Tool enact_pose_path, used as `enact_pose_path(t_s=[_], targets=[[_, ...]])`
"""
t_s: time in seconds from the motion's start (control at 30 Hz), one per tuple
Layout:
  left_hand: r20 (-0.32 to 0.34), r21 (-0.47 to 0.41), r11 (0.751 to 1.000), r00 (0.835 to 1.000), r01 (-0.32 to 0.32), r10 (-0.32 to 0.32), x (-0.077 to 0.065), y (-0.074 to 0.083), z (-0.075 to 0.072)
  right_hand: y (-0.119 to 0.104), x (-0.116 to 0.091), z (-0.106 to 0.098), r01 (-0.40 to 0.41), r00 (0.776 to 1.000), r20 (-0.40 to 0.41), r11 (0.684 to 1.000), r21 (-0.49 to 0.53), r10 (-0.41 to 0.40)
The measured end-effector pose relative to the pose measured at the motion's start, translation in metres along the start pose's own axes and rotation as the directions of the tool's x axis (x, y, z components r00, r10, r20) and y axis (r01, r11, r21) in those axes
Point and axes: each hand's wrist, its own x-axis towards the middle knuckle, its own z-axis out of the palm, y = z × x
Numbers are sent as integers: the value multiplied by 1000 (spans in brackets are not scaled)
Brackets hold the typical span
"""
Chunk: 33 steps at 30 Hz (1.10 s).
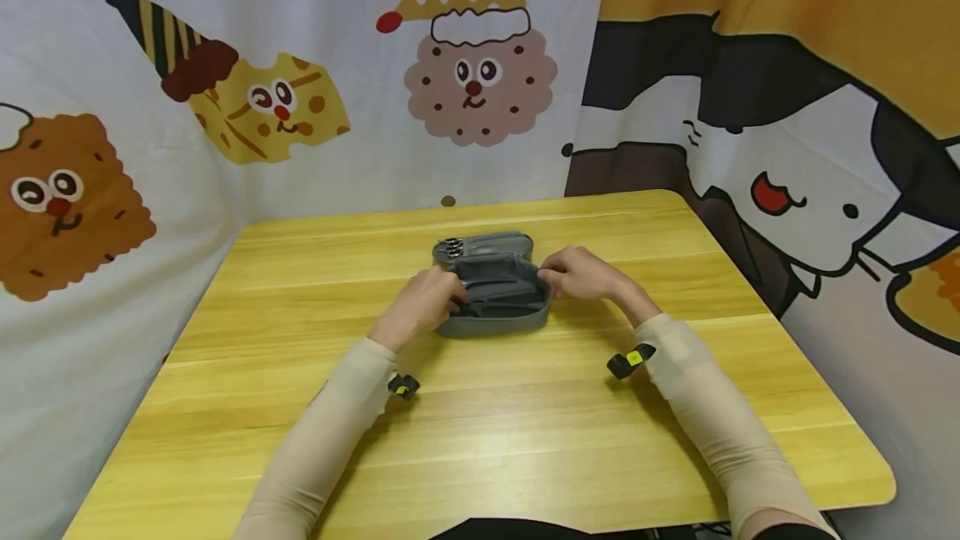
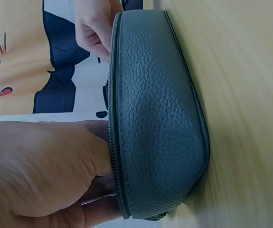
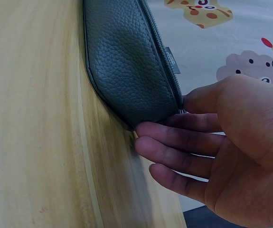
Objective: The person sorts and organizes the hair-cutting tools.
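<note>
A grey zip case of pebbled, leather-like material lies unzipped on the table, its lid folded back on the far side. Small scissors with ring handles sit at the lid's left end. My left hand reaches over the left rim, its fingers bent down into the case. Seen from the left wrist, the fingertips are hidden behind the zipper edge, so what they hold is unclear. At the right end, my right hand pinches the rim between thumb and forefinger, the other fingers loosely extended.
The case stands on a light wood-grain table, toward its far half. Printed cloth with cartoon figures hangs behind and beside the table. A small black and yellow device is strapped at each wrist.
</note>
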Motion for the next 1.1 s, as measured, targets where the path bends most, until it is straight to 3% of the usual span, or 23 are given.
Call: enact_pose_path(t_s=[0.4, 1.1], targets=[[66, -64, 998, 998, -4, 9, -3, 2, -4, 0, -2, -2, 5, 1000, -3, 1000, -8, -5], [51, -13, 1000, 999, 16, -15, 1, 3, 3, -1, -1, -1, 7, 1000, 4, 1000, -9, -6]])
